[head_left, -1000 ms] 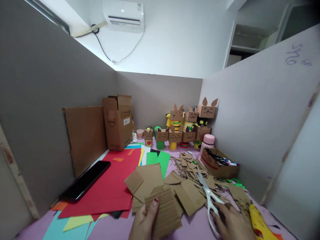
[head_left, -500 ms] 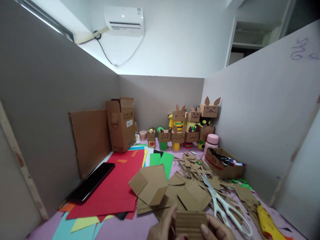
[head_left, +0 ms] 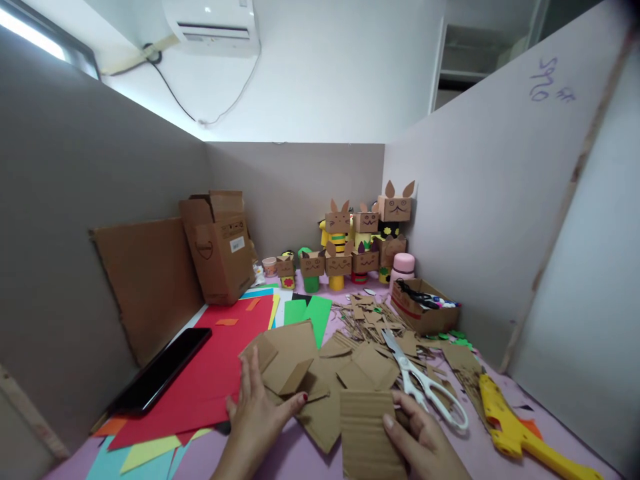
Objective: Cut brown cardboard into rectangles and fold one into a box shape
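My right hand (head_left: 420, 433) grips the right edge of a ridged piece of cardboard (head_left: 370, 430), thumb on its front face. My left hand (head_left: 263, 413) is spread over the near left side of a folded cardboard piece (head_left: 300, 347), with thumb and fingers apart. More flat cardboard pieces (head_left: 370, 367) lie behind the held one. White-handled scissors (head_left: 425, 380) rest just beyond my right hand, blades pointing away. A yellow glue gun (head_left: 510, 420) lies farther right.
Red paper sheets (head_left: 200, 367) and a black phone (head_left: 165, 367) lie on the left. Behind stand a tall cardboard box (head_left: 220, 247), several cardboard animal figures (head_left: 339, 263), a pink bottle (head_left: 401, 270) and a small open box (head_left: 423, 317). Cardboard scraps (head_left: 367, 317) litter the middle right.
My left hand has let go of the ridged cardboard and moved left to the folded piece. My right hand keeps the ridged cardboard, now raised. The view has turned right.
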The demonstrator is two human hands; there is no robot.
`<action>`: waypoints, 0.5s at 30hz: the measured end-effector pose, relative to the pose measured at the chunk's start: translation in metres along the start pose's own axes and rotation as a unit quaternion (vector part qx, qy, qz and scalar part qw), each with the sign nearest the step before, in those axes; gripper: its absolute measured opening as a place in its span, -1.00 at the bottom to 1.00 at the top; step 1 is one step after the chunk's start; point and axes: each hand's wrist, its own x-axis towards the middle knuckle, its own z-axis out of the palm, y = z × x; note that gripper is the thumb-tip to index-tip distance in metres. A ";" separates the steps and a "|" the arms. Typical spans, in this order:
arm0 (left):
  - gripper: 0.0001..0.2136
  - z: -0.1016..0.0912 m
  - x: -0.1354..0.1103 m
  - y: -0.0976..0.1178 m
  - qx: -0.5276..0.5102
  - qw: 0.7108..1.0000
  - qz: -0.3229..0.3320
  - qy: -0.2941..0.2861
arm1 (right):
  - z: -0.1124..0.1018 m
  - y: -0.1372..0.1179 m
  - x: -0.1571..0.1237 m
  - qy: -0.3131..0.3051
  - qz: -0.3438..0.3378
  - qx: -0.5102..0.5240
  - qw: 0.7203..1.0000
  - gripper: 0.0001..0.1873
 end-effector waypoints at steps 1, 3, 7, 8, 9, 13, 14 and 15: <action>-0.05 0.002 0.000 -0.002 0.007 1.000 0.016 0.006 | 0.001 0.001 0.000 -0.007 0.003 0.030 1.000 -0.72; -0.28 0.006 0.002 -0.009 -0.014 0.998 0.052 0.022 | 0.001 0.004 0.001 -0.016 0.013 0.067 0.998 -0.75; -0.62 0.007 0.015 -0.024 -0.117 0.986 0.109 0.046 | -0.001 0.009 0.005 -0.010 0.015 0.051 0.999 -0.75; -0.60 0.004 0.017 -0.025 -0.132 0.983 0.112 0.060 | -0.002 0.010 0.006 -0.005 0.007 0.025 1.000 -0.74; -0.58 -0.001 0.017 -0.025 -0.143 0.979 0.116 0.083 | -0.003 0.009 0.007 0.002 -0.001 -0.007 1.000 -0.72; -0.77 -0.030 -0.010 -0.008 -0.190 0.940 0.206 0.194 | -0.007 0.003 0.011 0.050 -0.038 -0.130 0.989 -0.71; -0.83 -0.036 -0.023 -0.002 -0.188 0.931 0.239 0.201 | -0.008 0.000 0.011 0.061 -0.045 -0.155 0.985 -0.74; -0.89 -0.041 -0.037 0.003 -0.177 0.921 0.274 0.215 | -0.008 -0.003 0.011 0.072 -0.050 -0.184 0.979 -0.78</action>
